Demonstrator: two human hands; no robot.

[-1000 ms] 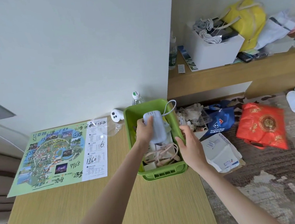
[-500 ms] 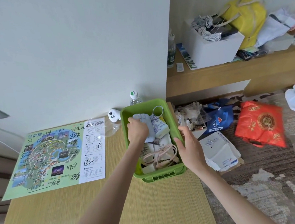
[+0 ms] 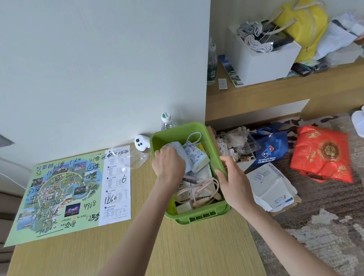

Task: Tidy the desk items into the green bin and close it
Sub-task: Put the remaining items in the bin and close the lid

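Note:
The green bin [image 3: 201, 217] stands open on the wooden desk's right side, packed with pink cables [image 3: 199, 193], small boxes and a white packet. My left hand [image 3: 168, 167] is inside the bin's far half, shut on a pale blue power bank [image 3: 181, 154] with a looped strap, pressing it down among the items. My right hand [image 3: 232, 181] grips the bin's right rim. No lid is in view.
A colourful map sheet [image 3: 72, 192] lies on the desk's left. A white controller [image 3: 141, 142], a crumpled clear bag [image 3: 138, 157] and a water bottle [image 3: 167, 120] sit behind the bin. Bags, papers and slippers litter the floor [image 3: 327, 224] at right; a shelf holds boxes.
My left hand has lowered the power bank from above the bin down into its far half. My right hand has settled onto the bin's right rim.

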